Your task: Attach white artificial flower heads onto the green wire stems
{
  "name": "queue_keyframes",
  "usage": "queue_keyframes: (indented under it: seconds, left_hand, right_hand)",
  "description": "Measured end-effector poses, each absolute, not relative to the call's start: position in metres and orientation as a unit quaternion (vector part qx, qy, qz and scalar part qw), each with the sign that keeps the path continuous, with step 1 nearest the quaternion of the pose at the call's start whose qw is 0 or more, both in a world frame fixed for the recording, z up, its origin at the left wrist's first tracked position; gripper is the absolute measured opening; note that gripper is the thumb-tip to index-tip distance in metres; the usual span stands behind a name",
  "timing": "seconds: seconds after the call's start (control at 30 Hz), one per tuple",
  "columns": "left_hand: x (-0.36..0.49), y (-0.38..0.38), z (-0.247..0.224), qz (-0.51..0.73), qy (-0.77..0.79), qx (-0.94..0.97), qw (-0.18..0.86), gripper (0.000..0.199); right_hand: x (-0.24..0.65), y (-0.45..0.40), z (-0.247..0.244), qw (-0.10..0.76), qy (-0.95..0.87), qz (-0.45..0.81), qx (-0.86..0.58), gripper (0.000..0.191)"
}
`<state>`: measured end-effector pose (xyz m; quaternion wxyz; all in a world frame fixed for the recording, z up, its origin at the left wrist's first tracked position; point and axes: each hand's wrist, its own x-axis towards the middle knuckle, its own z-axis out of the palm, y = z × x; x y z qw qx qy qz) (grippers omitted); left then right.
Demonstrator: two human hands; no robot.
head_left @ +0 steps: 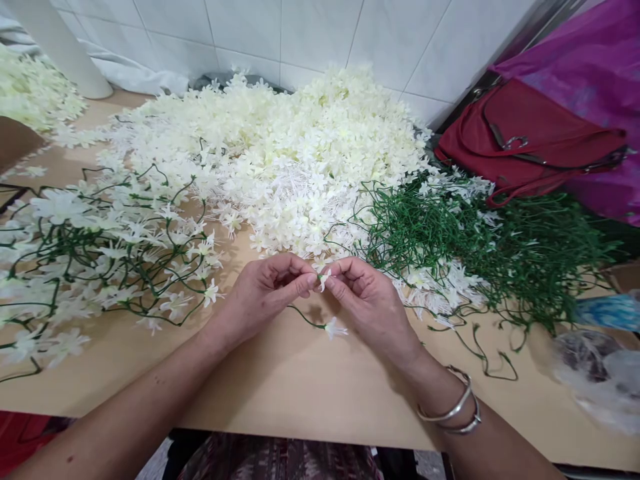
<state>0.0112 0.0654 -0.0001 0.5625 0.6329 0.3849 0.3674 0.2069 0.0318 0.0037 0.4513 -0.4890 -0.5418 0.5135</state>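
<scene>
Close together over the table's middle, my left hand (270, 290) and my right hand (373, 303) both pinch with thumb and forefinger. Between the fingertips is a small white artificial flower (325, 279). The left fingers grip a green stem, mostly hidden, where it meets the flower; the right fingers hold the flower's petals. Below the hands, a second white flower (335, 327) hangs or lies at the end of a green stem that runs out from under my left hand. Left of my left hand spreads a tangle of white flowers joined on green stems (110, 260).
A big heap of loose white and cream blossoms (280, 140) lies against the tiled wall. Bare green stems (450, 227) are piled to the right, below a red handbag (530, 133) and a purple bag (585, 73). A clear plastic bag (600, 373) sits at the right edge.
</scene>
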Motion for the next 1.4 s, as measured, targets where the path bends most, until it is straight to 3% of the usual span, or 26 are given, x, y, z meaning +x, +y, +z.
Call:
queue_keyframes:
  seconds: [0.93,1.17,1.4]
  left_hand:
    - [0.016,0.058,-0.006,0.397,0.414,0.638,0.514,0.02]
    - [0.016,0.059,-0.005,0.396,0.413,0.625,0.531,0.02]
    - [0.016,0.058,-0.003,0.381,0.405,0.633,0.539,0.02]
  right_hand:
    - [0.203,0.041,-0.002,0.447,-0.557,0.52,-0.469,0.031]
    - [0.212,0.043,0.001,0.447,-0.545,0.568,-0.426,0.029]
    - [0.214,0.042,0.001,0.467,-0.549,0.515,-0.465,0.017]
